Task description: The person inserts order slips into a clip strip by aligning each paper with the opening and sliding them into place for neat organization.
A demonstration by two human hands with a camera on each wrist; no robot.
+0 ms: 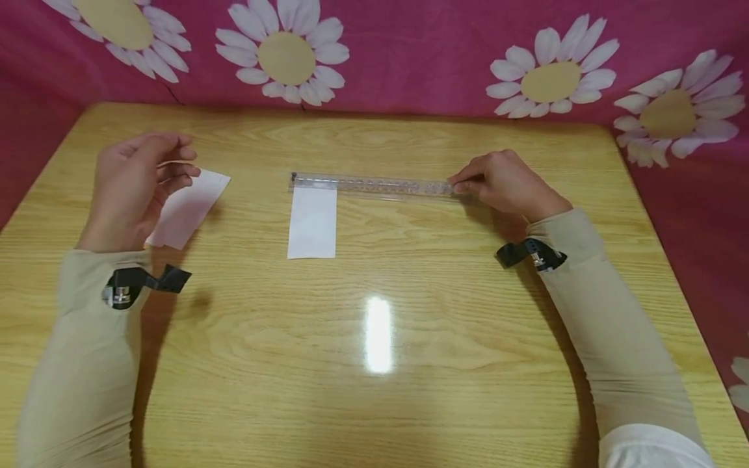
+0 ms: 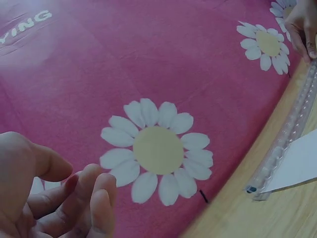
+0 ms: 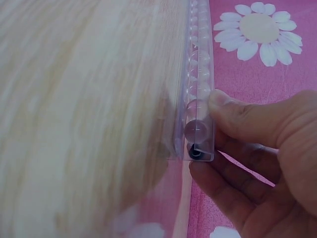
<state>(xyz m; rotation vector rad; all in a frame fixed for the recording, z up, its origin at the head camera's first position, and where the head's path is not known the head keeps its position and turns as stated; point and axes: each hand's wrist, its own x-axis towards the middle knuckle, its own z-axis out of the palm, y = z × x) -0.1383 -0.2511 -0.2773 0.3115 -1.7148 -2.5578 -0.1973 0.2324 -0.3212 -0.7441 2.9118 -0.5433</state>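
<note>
A long clear plastic channel (image 1: 374, 186) holds a row of clear balls (image 3: 196, 131), with a dark piece at each end. My right hand (image 1: 506, 185) pinches its right end between thumb and fingers, and the right wrist view shows the thumb (image 3: 230, 111) on its side wall. Under the channel's left end lies the top edge of a white paper (image 1: 313, 224). Raised at the left, my left hand (image 1: 131, 188) holds nothing, its fingers loosely curled. A second white paper (image 1: 187, 211) lies at a slant behind that hand, which partly hides it.
The wooden table (image 1: 445, 312) meets a pink cloth with white daisies (image 1: 409, 58) at the back and sides. Black straps with small devices (image 1: 541, 255) sit on both wrists over beige sleeves. A bright reflection lies mid-table.
</note>
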